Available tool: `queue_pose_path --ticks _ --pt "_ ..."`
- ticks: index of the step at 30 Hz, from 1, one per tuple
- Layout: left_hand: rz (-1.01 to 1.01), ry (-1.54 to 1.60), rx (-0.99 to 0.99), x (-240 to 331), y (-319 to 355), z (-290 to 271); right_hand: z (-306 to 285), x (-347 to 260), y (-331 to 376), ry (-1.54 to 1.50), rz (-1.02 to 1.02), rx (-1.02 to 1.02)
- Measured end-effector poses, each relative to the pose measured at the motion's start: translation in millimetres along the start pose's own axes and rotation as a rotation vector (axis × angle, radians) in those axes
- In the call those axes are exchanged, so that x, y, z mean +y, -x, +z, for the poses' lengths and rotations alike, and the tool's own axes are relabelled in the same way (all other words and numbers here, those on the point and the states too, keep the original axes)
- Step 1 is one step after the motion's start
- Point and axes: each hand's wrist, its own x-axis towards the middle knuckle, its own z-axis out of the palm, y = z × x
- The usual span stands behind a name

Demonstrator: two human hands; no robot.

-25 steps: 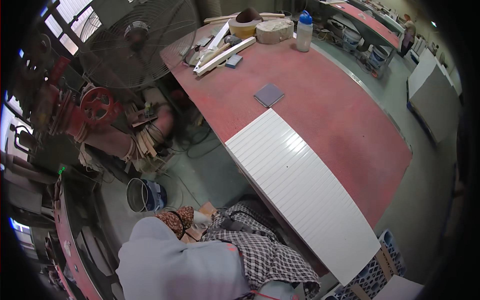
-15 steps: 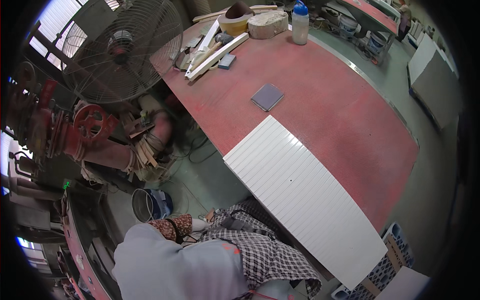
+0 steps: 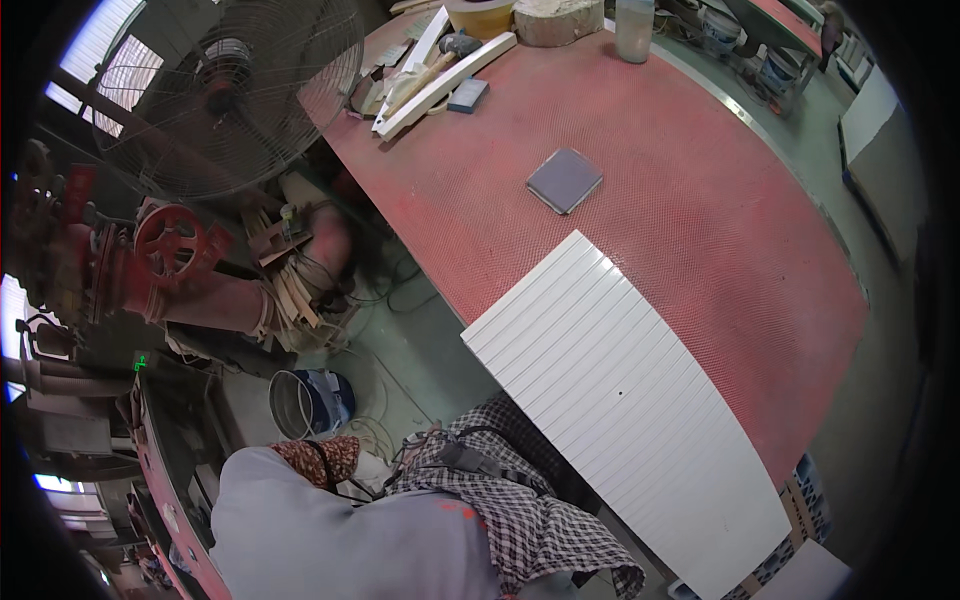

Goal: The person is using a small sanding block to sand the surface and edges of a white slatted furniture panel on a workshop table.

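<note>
My left hand, in a pale glove, is low beside my checkered apron. A brown flowered cuff covers the wrist below my grey sleeve. Its fingers are too small and partly hidden to make out, as is anything in them. My right hand is out of the picture. In front of me, a white panel with parallel grooves lies on the red textured table, reaching past its near edge. Neither hand is seen touching it. Beyond its far end, a dark square pad rests flat.
White strips, a mallet, a small blue block, a tape roll and a bottle stand at the table's far end. Left are a large fan, a red valve wheel and a bucket.
The view has shifted, so the table's far end sits higher and the panel lies further right. My left hand has moved slightly left and down in the picture. The panel and pad keep their places.
</note>
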Motion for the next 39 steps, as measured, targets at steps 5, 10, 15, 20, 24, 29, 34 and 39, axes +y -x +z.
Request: queue_pose_path --ticks 5,10,15,20,24,29,34,39 --pt "-1.001 1.778 0.253 -0.9 -13.1 3.7 7.7 15.2 -13.2 0.094 0.002 -0.009" --pt "-1.135 1.522 0.279 -9.5 -14.8 -23.6 15.9 29.5 -22.2 0.175 -0.026 -0.022" --pt "-1.222 1.285 0.245 -44.4 11.2 -52.9 23.9 39.0 -26.3 0.27 -0.098 -0.004" --pt "-1.235 0.705 0.529 -74.0 40.3 -129.0 31.1 29.8 -14.6 0.422 -0.218 0.016" --pt "-1.085 0.301 0.9 -75.7 48.3 -195.6 24.7 -11.0 17.8 0.673 -0.463 0.015" --pt "-0.736 0.638 1.23 -105.4 17.6 -260.4 105.4 -163.5 132.9 0.981 -1.073 0.055" --pt "-0.589 0.744 1.265 -140.8 -8.9 -302.8 178.9 -264.7 166.8 1.26 -1.492 0.139" --pt "-0.418 0.909 1.353 -180.0 -32.3 -335.4 226.3 -353.8 167.3 1.636 -1.464 0.139"
